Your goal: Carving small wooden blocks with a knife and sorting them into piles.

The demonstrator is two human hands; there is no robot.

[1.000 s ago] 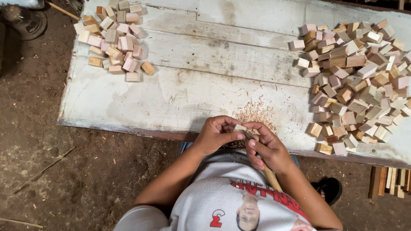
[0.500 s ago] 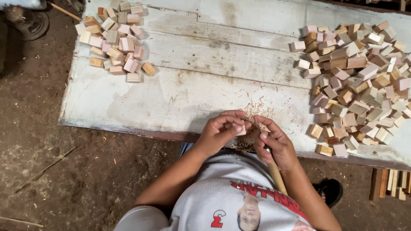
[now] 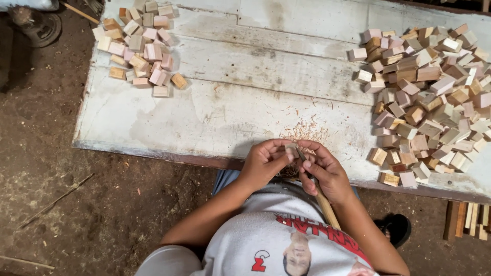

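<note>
Whitewashed plank table on dirt floor.

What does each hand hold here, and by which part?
Left hand pinches a small wooden block by its sides; right hand grips a knife's wooden handle.

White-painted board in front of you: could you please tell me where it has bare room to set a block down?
The white-painted wooden board is free across its middle, between the smaller pile of pale wooden blocks at upper left and the large heap of wooden blocks at right. Wood shavings litter the near edge, by the left hand and right hand.
</note>
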